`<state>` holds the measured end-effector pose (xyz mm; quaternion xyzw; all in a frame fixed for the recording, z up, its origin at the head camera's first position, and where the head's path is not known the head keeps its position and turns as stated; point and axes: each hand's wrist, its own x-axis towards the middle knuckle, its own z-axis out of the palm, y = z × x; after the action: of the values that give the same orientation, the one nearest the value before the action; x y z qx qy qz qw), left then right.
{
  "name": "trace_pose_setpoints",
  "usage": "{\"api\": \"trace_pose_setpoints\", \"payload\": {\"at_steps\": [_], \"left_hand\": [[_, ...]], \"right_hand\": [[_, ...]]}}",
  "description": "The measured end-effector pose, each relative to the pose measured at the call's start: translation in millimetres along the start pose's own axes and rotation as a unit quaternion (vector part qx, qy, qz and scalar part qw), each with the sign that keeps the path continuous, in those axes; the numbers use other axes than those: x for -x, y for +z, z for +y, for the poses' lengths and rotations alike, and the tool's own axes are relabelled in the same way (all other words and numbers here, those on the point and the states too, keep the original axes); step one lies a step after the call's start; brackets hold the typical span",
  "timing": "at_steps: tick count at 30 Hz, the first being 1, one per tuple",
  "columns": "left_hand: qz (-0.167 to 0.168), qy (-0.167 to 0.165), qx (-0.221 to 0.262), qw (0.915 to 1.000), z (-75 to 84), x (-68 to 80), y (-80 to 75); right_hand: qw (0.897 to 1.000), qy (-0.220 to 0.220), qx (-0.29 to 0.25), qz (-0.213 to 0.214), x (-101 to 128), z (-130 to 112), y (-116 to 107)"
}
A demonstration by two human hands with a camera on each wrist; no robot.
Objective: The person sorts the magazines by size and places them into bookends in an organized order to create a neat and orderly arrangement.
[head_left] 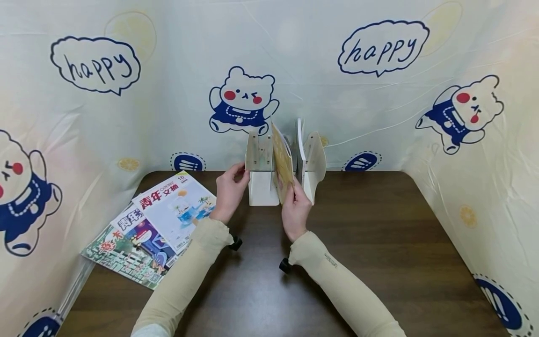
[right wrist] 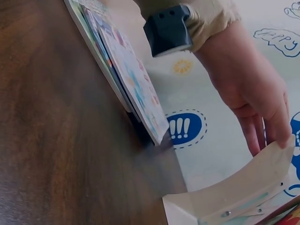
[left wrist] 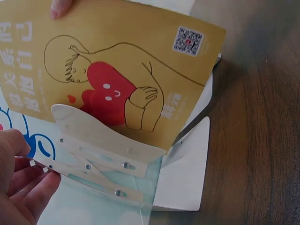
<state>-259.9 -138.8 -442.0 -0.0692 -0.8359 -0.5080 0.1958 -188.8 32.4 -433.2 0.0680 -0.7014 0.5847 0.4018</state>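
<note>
A white metal expandable book rack (head_left: 259,154) stands at the table's back edge. My left hand (head_left: 230,189) pinches the edge of its left end plate, thumb and fingers on either side, as the left wrist view (left wrist: 23,176) of that hand shows. My right hand (head_left: 296,210) grips the near lower edge of a gold magazine (head_left: 283,159), which stands upright, slightly tilted, between the rack's end plates. Its cover (left wrist: 183,79) carries a line-drawn figure hugging a red heart. Beside it, a thin white-edged book (head_left: 300,145) stands against the right end plate (head_left: 316,154).
Several magazines (head_left: 168,210) lie overlapped in a pile at the table's left, close to my left forearm. Behind the table (head_left: 379,243) hangs a pale curtain (head_left: 311,56) printed with cartoon bears, and it also runs along both sides.
</note>
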Motion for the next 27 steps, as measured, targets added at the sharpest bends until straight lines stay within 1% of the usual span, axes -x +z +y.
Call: {"api": "trace_pose_setpoints", "payload": {"at_steps": [4, 11, 15, 20, 24, 27], "left_hand": [[0.002, 0.002, -0.005, 1.0000, 0.2, 0.5, 0.3], [0.003, -0.002, -0.005, 1.0000, 1.6, 0.9, -0.5], [-0.003, 0.002, -0.003, 1.0000, 1.6, 0.0, -1.1], [-0.002, 0.005, -0.004, 1.0000, 2.4, 0.2, -1.4], [0.004, 0.007, -0.007, 0.9999, 3.1, 1.1, -1.5], [0.006, 0.006, -0.008, 0.9999, 2.4, 1.3, -1.1]], "right_hand": [[1.000, 0.002, -0.001, 0.009, -3, 3, 4], [0.999, 0.014, -0.029, 0.000, -8, 11, 12], [0.999, 0.027, -0.043, -0.003, -9, 25, 19], [0.998, 0.052, -0.036, -0.008, -7, 46, 26], [0.997, 0.070, -0.031, -0.017, -5, 52, 26], [0.996, 0.073, -0.036, -0.022, -4, 54, 27]]}}
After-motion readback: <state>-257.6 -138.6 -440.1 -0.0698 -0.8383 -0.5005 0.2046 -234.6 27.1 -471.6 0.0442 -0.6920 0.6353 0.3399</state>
